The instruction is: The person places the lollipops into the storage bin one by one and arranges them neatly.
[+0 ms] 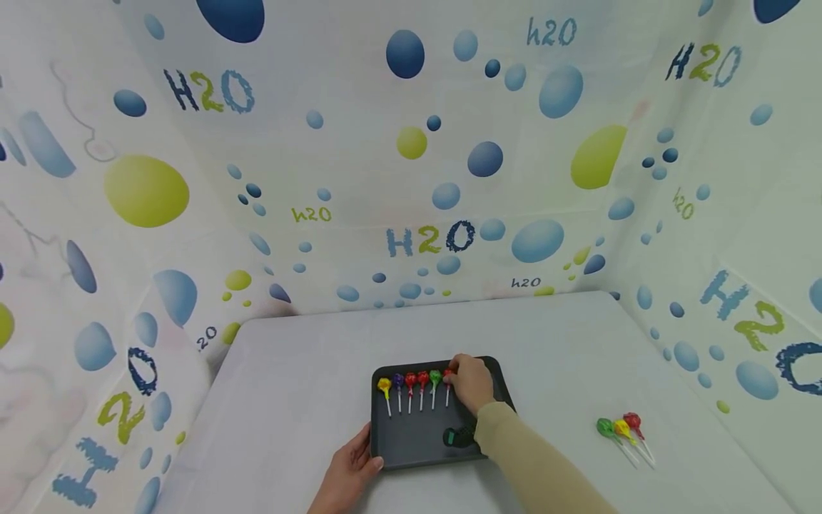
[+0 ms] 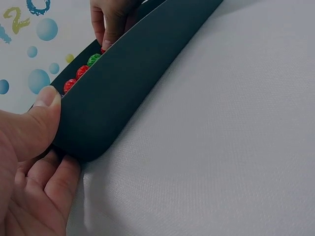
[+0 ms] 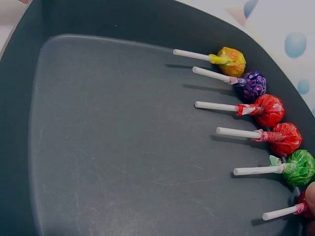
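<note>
On the white table [image 1: 308,371] sits a dark tray [image 1: 411,450] with round corners and thin scratches on its floor. Six lollipops lie side by side in it, their round heads by the far wall and their white sticks pointing back toward the person. From left to right come a yellow lollipop [image 3: 231,61], a purple lollipop [image 3: 253,86] with pale marks, a red lollipop [image 3: 269,110], another red lollipop [image 3: 287,139], a green lollipop [image 3: 299,168] and the last red lollipop [image 3: 299,208]. Their wrappers are shiny and crinkly, twisted tight where the stick begins. The right hand [image 1: 472,384] pinches the last red lollipop by its head, so part of the candy is hidden. The left hand [image 1: 349,467] grips the tray's near left corner, thumb on the rim. Off to the right, outside the tray, three more lollipops lie close together on the table: green [image 1: 606,427], yellow [image 1: 622,428] and red [image 1: 632,420].
</note>
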The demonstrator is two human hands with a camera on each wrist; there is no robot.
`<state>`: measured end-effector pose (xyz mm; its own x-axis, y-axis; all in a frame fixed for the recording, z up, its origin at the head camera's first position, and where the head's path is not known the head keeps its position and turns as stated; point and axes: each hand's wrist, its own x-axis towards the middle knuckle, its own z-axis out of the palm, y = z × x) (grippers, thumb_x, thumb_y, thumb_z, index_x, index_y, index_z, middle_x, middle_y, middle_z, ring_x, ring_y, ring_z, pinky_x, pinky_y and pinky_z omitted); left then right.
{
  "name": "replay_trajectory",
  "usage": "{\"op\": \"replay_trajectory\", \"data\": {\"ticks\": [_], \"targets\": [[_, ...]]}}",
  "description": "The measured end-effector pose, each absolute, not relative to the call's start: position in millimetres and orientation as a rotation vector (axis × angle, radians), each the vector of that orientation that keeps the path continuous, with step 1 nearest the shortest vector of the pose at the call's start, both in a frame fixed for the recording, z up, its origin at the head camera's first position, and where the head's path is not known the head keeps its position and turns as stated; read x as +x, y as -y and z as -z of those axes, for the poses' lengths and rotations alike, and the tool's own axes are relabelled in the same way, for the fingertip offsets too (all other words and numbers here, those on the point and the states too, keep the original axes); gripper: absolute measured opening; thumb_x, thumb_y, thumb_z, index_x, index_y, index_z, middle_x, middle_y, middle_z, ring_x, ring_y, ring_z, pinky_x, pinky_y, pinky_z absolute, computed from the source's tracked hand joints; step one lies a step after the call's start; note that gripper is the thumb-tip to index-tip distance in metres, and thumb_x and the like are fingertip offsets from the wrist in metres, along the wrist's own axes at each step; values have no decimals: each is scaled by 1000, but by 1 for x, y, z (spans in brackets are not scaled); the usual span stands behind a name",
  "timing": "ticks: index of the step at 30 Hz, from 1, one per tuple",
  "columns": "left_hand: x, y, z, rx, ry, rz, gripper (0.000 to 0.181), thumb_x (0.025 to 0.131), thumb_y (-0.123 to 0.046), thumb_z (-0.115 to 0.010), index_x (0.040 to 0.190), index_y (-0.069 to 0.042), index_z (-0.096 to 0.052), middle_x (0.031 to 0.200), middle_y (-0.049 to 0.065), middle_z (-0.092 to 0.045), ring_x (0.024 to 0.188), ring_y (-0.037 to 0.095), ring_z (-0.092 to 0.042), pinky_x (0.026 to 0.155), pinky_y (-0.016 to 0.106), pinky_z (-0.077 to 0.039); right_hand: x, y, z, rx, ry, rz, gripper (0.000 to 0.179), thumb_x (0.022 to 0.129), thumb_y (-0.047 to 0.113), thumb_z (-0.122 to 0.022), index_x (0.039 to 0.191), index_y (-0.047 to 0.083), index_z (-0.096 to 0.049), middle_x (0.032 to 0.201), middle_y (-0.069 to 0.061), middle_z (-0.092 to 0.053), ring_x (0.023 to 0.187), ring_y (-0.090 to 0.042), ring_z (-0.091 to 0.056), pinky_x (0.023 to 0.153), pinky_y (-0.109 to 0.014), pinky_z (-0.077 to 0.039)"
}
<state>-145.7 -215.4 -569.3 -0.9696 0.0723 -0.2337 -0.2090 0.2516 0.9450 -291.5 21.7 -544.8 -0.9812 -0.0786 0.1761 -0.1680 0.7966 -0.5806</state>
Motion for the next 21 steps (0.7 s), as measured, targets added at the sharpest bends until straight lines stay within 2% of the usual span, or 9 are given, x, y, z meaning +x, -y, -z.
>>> {"op": "replay_trajectory", "data": {"ticks": [9,15,21], "targets": [[-145,214,569,-141,-2275,-1800,83,95,-16,-72,155,14,-24,161,35,-27,149,48,-31,117,43,-43,-289,-25,544,209,2820,-930,16,85,13,-83,96,4,-75,89,-9,-77,76,-22,-71,67,-41,-63],[-146,214,571,-141,-2288,-1793,83,95,-17,-73,155,14,-24,160,35,-27,149,48,-32,116,41,-45,-288,-32,539,246,2803,-923,16,86,14,-81,97,3,-76,92,-10,-78,81,-25,-73,70,-41,-64],[-146,216,573,-144,-2298,-1791,83,95,-16,-73,154,15,-25,160,36,-28,148,48,-33,115,40,-47,-292,-54,527,334,2781,-894,20,87,11,-80,104,1,-77,98,-13,-78,91,-30,-74,79,-45,-64]]}}
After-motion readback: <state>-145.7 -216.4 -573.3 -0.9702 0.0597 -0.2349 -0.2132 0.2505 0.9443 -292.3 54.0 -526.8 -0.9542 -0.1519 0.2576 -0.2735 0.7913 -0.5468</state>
